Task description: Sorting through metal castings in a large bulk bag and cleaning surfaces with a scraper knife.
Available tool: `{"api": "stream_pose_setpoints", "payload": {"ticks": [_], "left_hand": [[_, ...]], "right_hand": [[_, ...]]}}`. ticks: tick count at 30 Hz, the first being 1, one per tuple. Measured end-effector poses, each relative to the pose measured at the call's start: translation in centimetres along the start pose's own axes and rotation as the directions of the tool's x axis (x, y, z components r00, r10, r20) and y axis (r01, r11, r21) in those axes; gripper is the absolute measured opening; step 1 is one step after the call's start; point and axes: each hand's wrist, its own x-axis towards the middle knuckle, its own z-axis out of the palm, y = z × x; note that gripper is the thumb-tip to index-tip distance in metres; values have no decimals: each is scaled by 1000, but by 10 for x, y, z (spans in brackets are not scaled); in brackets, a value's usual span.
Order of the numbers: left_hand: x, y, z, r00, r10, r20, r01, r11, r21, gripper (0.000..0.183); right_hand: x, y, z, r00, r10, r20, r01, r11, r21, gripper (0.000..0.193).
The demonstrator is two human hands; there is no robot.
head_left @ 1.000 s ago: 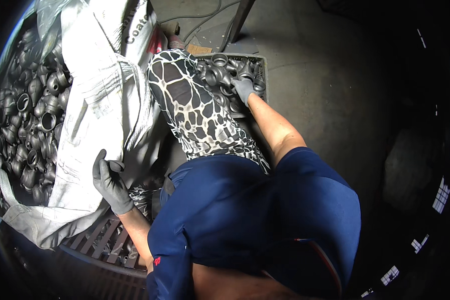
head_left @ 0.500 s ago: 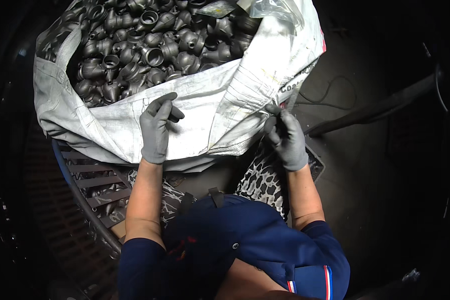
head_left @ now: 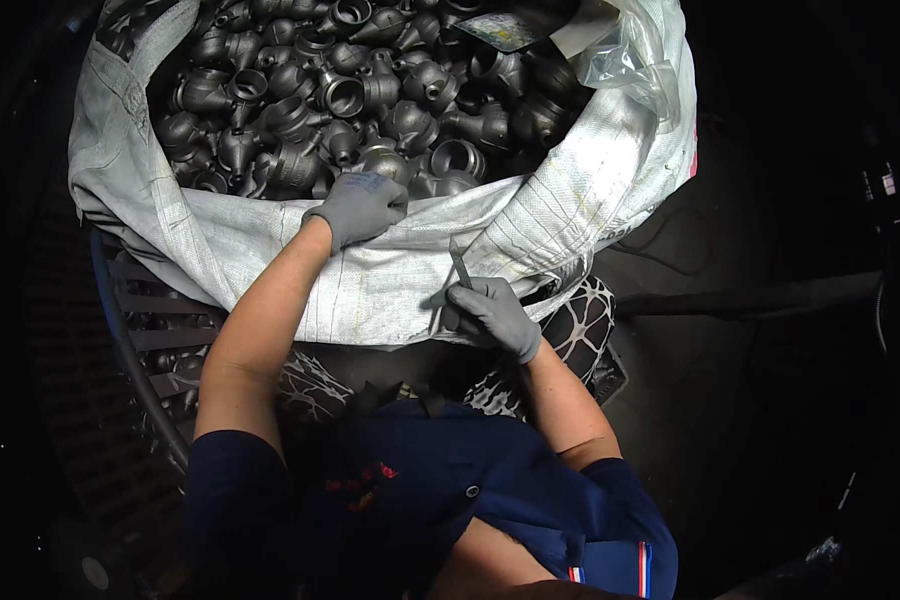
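A large white woven sack [head_left: 370,290] stands in front of me, filled with dark grey metal pipe fittings [head_left: 343,97]. My left hand [head_left: 362,208], in a grey glove, is closed at the sack's near rim, and the fabric creases beside its fingers. Lower and to the right, my gloved right hand [head_left: 492,312] is closed around a slim, flat, dark metal tool [head_left: 460,264]. The tool points up and away, in front of the sack's near side. Its lower end is hidden in the fingers, and I cannot tell whether its tip touches the fabric.
Clear plastic film [head_left: 625,60] and a printed sheet [head_left: 500,30] lie at the sack's far right. To the left, a slatted metal basket [head_left: 160,338] with a curved rim holds more metal parts. A dark bar [head_left: 760,300] and a thin cable [head_left: 660,258] are at the right.
My left hand has moved from in front of the sack up to its rim and closed. My right hand has moved left and down; the slim tool now shows in it.
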Motion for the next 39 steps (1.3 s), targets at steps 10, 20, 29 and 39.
{"api": "stream_pose_setpoints", "payload": {"ticks": [10, 20, 29, 39], "left_hand": [[33, -14, 28, 939, 123, -321, -163, 981, -100, 45], [88, 18, 30, 997, -12, 79, 5, 996, 88, 53], [72, 23, 29, 961, 25, 276, -37, 999, 39, 56], [79, 9, 24, 995, -77, -61, 32, 842, -539, 33]], "right_hand": [[12, 7, 0, 1000, 0, 12, 2, 990, -139, 27], [17, 9, -2, 999, 27, -16, -28, 997, -69, 27], [12, 6, -6, 998, 40, 41, -42, 998, 44, 28], [12, 9, -9, 997, -27, 70, 27, 1000, 6, 30]]}}
